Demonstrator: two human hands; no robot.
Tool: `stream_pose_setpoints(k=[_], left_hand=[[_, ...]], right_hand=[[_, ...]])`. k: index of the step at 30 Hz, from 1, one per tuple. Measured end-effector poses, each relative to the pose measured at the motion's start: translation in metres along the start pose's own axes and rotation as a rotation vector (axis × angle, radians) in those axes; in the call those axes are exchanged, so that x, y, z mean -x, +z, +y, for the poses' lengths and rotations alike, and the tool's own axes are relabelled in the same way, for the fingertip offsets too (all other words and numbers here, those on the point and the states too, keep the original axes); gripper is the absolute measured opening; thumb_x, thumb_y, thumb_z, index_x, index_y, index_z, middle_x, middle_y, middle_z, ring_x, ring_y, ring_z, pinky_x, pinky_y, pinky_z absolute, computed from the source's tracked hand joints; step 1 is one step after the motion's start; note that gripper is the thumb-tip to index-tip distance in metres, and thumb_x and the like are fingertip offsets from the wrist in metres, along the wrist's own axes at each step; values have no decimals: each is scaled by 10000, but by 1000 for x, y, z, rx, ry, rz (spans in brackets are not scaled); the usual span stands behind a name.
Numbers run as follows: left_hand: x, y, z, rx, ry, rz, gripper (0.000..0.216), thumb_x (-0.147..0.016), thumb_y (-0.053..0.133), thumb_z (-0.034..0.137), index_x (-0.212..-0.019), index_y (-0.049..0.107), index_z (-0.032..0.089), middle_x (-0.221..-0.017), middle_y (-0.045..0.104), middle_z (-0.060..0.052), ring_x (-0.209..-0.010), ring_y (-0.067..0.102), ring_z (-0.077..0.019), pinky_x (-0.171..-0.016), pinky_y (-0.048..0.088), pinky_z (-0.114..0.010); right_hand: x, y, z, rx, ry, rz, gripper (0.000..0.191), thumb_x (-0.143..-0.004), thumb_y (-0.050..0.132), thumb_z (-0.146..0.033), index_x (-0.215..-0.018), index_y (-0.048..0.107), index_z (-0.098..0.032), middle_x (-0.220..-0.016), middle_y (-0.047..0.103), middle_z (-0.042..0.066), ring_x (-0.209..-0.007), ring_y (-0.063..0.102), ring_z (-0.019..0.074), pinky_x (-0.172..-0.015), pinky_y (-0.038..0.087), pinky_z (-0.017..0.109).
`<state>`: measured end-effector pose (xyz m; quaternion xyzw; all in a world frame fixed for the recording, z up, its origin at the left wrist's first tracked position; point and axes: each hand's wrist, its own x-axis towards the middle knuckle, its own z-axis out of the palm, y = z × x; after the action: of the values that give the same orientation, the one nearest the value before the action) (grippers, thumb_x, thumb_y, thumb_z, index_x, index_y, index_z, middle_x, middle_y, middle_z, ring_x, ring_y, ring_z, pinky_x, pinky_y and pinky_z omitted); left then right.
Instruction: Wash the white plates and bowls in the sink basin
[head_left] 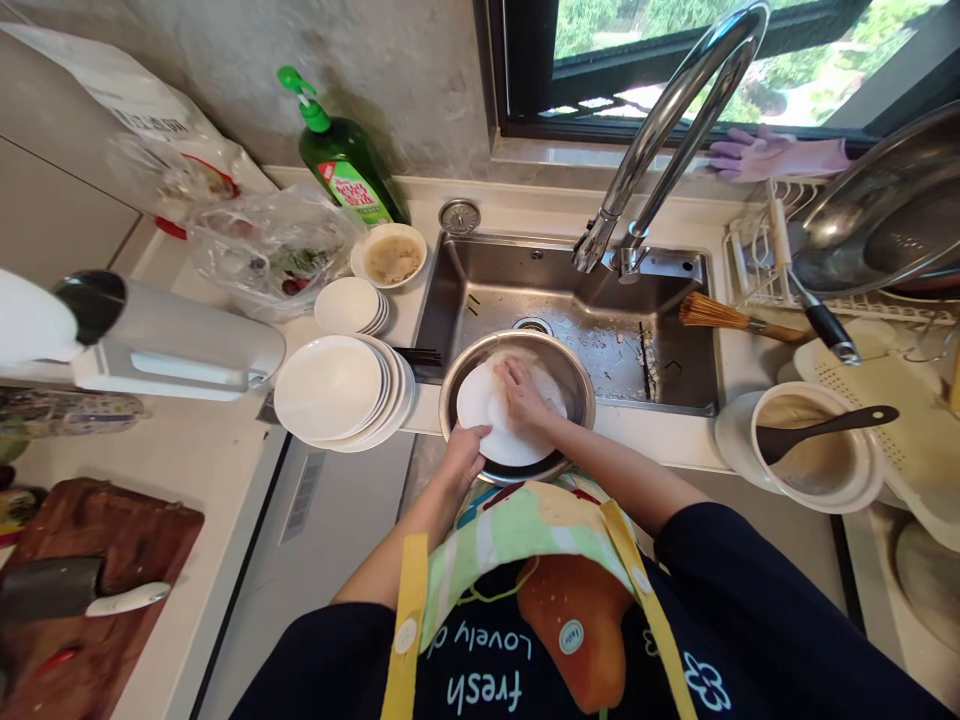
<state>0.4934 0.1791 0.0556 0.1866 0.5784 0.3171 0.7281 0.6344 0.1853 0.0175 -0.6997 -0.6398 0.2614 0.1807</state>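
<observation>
A white plate (pixel 487 420) stands tilted inside a metal basin (pixel 574 385) at the front of the sink. My left hand (pixel 463 455) grips the plate's near lower edge. My right hand (pixel 523 392) presses on the plate's face, fingers closed on a pale cloth (pixel 504 362) that is hard to make out. A stack of white plates (pixel 334 390) sits on the counter just left of the basin, with a smaller stack of saucers (pixel 350 305) behind it.
A tall faucet (pixel 660 130) arches over the steel sink (pixel 637 310). Green dish soap bottle (pixel 341 155), dirty bowl (pixel 390 255) and plastic bags (pixel 274 250) stand at the back left. A bamboo brush (pixel 720 317), pot with ladle (pixel 814 450) and dish rack (pixel 862 230) are right. A cutting board with cleaver (pixel 75 585) lies at the left.
</observation>
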Motion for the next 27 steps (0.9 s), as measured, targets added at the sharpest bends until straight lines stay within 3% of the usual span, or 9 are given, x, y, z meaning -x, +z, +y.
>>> stream_pose_setpoints(k=[3,6,9,13,18,22,27], left_hand=[[0,1,1,9,1,1,618,-593,559,-55,-1142,569,229,-939,707,-57,-929,656,-234,-853,507,-381],[1,0,3,19,0,-6,572,-577,564,-42,-1093,585,203,-860,709,-43,-918,658,-233,-850,506,-368],[1,0,4,23,7,-29,554,-558,557,-46,-1053,589,199,-797,707,-21,-927,655,-229,-862,499,-357],[1,2,3,34,9,-56,586,-554,562,-47,-1078,571,216,-849,713,-14,-959,647,-222,-893,485,-360],[4,1,3,15,0,-51,697,-523,532,-81,-1160,546,202,-902,710,-44,-961,645,-244,-911,477,-407],[11,-5,9,5,30,-45,758,-494,479,-91,-1191,540,200,-918,706,-52,-958,636,-246,-907,479,-404],[19,-15,25,-66,114,-75,779,-461,436,-44,-1201,536,178,-866,694,-26,-899,631,-214,-828,495,-316]], right_hand=[[10,16,-2,-95,-155,-68,641,-784,413,-20,-1407,262,-14,-1502,144,223,-1411,76,260,-1143,165,446],[28,28,-7,-166,-298,-80,634,-843,412,-89,-1442,204,-76,-1526,98,177,-1419,41,218,-1146,185,425],[38,34,-11,-182,-372,-50,589,-901,334,-122,-1462,160,-142,-1532,113,133,-1418,58,175,-1141,211,412],[25,30,-9,-79,-443,-18,578,-899,350,-149,-1456,197,-130,-1522,169,127,-1418,75,180,-1154,168,424],[7,13,3,55,-302,19,624,-825,405,-97,-1434,268,-94,-1516,192,131,-1416,90,206,-1155,141,410],[12,-10,10,134,-180,-45,666,-792,424,-68,-1435,270,-139,-1519,197,108,-1406,120,225,-1112,226,407],[28,-33,2,322,109,-47,470,-864,354,-115,-1324,413,-189,-1360,419,148,-1249,364,260,-961,365,420]])
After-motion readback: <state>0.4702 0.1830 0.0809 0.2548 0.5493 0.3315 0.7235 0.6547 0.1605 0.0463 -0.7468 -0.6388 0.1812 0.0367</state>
